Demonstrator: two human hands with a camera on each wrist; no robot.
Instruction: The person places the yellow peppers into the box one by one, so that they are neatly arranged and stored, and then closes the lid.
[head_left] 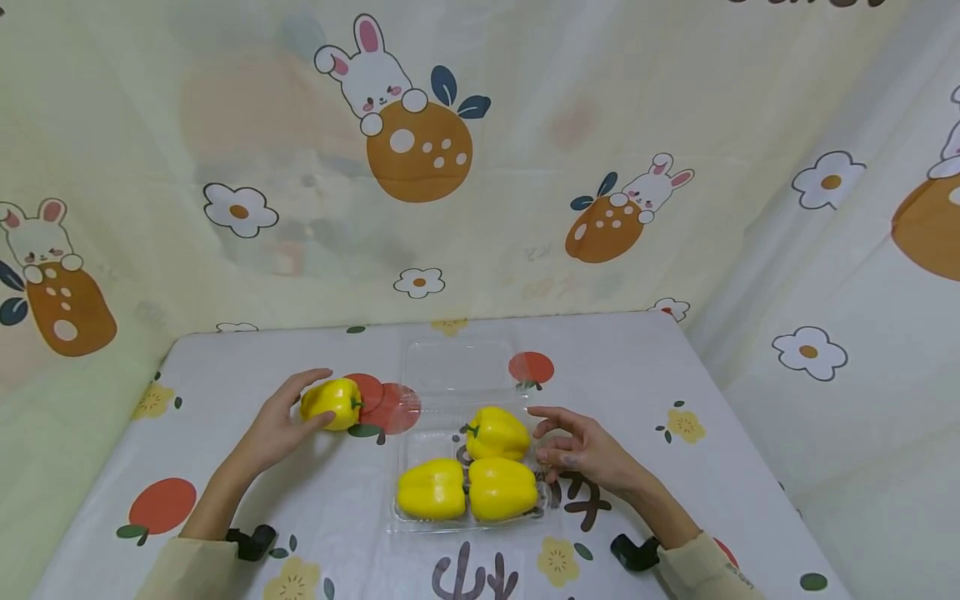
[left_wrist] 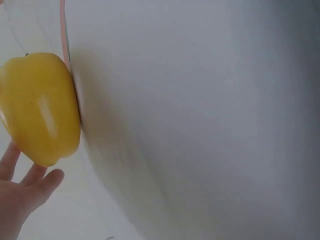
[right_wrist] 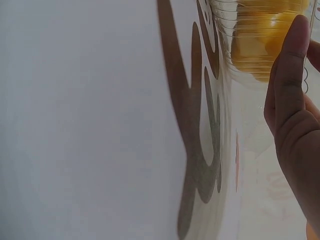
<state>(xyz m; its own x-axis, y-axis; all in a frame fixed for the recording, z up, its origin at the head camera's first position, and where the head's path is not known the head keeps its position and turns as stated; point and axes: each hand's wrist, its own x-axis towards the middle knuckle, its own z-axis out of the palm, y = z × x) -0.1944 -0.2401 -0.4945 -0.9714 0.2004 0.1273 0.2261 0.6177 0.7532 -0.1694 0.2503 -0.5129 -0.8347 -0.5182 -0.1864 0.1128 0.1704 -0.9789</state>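
A yellow bell pepper (head_left: 333, 403) lies on the table at the left. My left hand (head_left: 281, 421) is spread around it, thumb on the near side and fingers on the far side. The left wrist view shows this pepper (left_wrist: 40, 107) with the thumb tip slightly apart from its end. An unlidded clear plastic container (head_left: 427, 527) stands in the middle, holding three more yellow bell peppers (head_left: 502, 490). At its right side, my right hand (head_left: 588, 454) holds the rim between thumb and fingers, as the right wrist view shows at the ribbed wall (right_wrist: 227, 45).
The container's clear lid (head_left: 461, 367) is folded back toward the far side. A cloth printed with fruit and flowers covers the table (head_left: 637, 367). A patterned curtain (head_left: 510, 250) hangs behind it. A black strap device (head_left: 255, 542) sits at each wrist.
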